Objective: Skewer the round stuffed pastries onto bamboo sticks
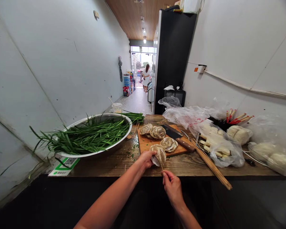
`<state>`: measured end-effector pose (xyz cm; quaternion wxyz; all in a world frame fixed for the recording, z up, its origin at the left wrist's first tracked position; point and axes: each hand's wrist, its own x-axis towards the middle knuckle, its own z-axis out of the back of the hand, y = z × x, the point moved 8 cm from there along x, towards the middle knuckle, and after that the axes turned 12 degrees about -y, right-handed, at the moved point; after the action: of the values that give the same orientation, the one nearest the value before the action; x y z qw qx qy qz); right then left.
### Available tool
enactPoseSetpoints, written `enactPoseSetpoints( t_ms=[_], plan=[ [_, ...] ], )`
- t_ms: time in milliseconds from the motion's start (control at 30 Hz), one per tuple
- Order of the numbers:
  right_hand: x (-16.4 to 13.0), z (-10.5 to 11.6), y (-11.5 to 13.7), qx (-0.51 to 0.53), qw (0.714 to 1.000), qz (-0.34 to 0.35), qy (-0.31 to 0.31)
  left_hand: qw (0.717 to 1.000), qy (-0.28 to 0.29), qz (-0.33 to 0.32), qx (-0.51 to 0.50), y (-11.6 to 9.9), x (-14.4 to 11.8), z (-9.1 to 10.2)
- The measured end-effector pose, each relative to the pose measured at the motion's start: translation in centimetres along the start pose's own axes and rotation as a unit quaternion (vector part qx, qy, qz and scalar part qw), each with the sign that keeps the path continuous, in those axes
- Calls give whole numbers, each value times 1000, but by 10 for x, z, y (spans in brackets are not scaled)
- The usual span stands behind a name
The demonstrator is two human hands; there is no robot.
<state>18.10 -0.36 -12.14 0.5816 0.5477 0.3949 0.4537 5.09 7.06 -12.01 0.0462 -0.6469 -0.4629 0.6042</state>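
Note:
My left hand [147, 159] is closed on a round, flat, pale-brown food slice [159, 156] with a wrinkled surface, held at the front edge of the cutting board. Just below it, my right hand [173, 187] pinches a thin bamboo skewer [162, 167], whose upper end meets the slice's lower edge; whether it has gone in I cannot tell. More such slices lie on the wooden cutting board [145, 146]: a stack [157, 132] at the back and a smaller pile [169, 144] nearer me. A cleaver [181, 138] with a wooden handle rests across the board's right side.
A large bowl [124, 140] heaped with green chives [92, 135] stands left, above a QR-code card [64, 167]. Bundled skewers [212, 168] overhang the table's front edge. Plastic bags of food [219, 143] crowd the right. A person [146, 76] stands by the far doorway.

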Motion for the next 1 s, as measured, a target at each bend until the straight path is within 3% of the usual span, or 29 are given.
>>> enactPoseSetpoints(
  t_ms=[233, 600, 900, 1000],
  plan=[
    [2, 0, 5, -10, 1000, 7, -4, 1000, -20, -6, 8, -1, 0, 3],
    [7, -5, 4, -25, 1000, -5, 18, 1000, -6, 2, -7, 1, 0, 1],
    [8, -16, 2, 68, 991, -100, 51, 1000, -5, 6, -22, 0, -1, -1],
    [0, -13, 5, 73, 987, -115, 88, 999, 4, 1, -42, -4, -1, -3]
  ],
)
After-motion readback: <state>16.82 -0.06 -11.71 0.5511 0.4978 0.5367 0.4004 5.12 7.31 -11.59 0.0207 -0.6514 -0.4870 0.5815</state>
